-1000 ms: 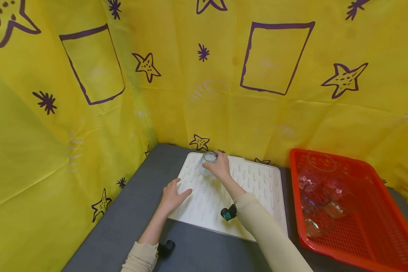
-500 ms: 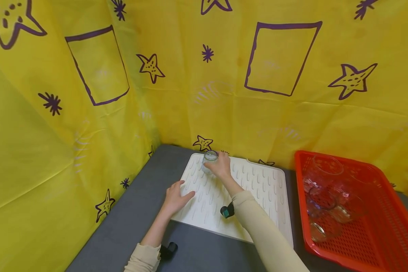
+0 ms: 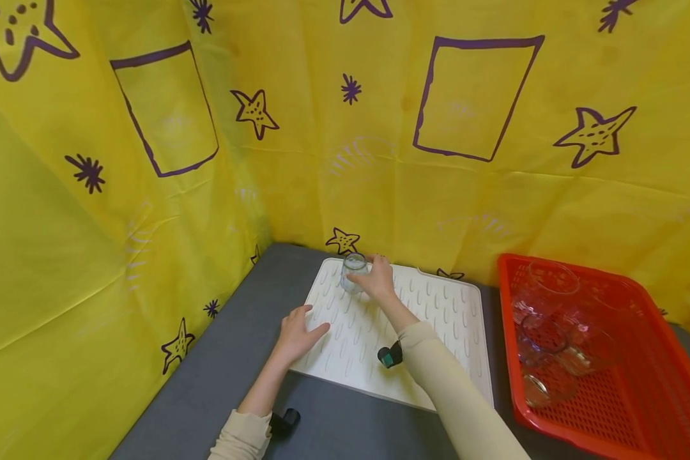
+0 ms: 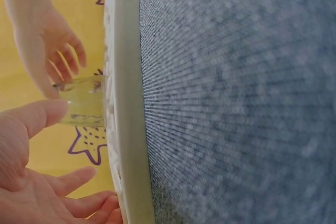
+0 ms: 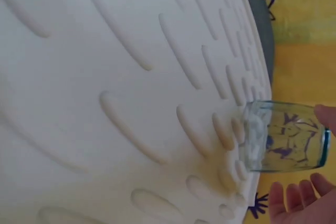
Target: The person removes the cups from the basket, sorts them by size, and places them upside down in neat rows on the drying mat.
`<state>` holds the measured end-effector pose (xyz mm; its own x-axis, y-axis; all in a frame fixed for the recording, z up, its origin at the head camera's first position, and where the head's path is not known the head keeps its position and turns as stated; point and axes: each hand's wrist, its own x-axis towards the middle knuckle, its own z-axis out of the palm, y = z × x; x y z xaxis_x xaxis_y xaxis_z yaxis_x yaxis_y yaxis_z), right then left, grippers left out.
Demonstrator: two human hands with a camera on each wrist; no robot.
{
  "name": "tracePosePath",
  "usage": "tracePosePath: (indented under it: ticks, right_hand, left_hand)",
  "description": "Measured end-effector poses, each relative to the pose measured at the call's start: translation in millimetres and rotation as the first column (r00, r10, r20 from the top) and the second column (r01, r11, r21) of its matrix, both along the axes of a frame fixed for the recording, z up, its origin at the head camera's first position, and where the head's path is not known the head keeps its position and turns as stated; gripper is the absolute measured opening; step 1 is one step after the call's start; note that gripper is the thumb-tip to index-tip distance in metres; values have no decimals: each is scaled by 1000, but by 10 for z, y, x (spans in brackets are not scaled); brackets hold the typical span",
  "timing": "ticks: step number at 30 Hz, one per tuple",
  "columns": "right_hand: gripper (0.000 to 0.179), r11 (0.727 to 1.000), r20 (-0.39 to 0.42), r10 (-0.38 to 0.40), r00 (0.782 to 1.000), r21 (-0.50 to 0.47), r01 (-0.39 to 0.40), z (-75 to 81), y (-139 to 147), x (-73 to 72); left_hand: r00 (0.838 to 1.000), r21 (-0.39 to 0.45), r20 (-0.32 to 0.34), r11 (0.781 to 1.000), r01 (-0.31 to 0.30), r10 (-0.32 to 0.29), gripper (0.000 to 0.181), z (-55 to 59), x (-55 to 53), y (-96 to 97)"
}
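Observation:
A clear drinking glass [image 3: 353,276] with a bluish rim stands upright near the far left corner of a white ridged drying mat [image 3: 437,319]. Around its right side is my right hand [image 3: 378,281], thumb and fingers spread. In the right wrist view, the fingers [image 5: 294,195] are apart from the glass wall, while the thumb lies close to the rim; whether it touches cannot be told. My left hand [image 3: 296,333] hovers at the mat's left edge, fingers relaxed and holding nothing. The left wrist view shows its thumb [image 4: 47,116] overlapping the glass only by perspective.
A red plastic basket [image 3: 508,364] stands right of the mat, with several clear glasses [image 3: 543,335] gathered on its left side. Yellow patterned cloth [image 3: 322,179] hangs behind and to the left. The table [image 3: 207,383] is dark grey.
The glass has come to stand on the mat. My right hand has loosened from it and shifted slightly right. My left hand stays in place; the head view has turned slightly.

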<state>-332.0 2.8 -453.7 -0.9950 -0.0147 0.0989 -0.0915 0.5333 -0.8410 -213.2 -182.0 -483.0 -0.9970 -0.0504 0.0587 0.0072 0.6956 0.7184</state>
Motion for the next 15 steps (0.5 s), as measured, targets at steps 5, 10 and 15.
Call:
tracePosePath:
  ticks: [5, 10, 15]
  right_hand:
    - [70, 994, 26, -14, 1000, -106, 17, 65, 156, 179]
    - [66, 967, 113, -67, 991, -237, 92, 136, 299, 440]
    - [62, 903, 182, -90, 979, -400, 158, 306, 478, 734]
  left_hand:
    - [1000, -2, 0, 1000, 0, 0, 62, 4, 8, 23]
    - [1000, -18, -1, 1000, -1, 1, 62, -4, 14, 19]
    - [1000, -7, 6, 1000, 3, -2, 63, 4, -5, 24]
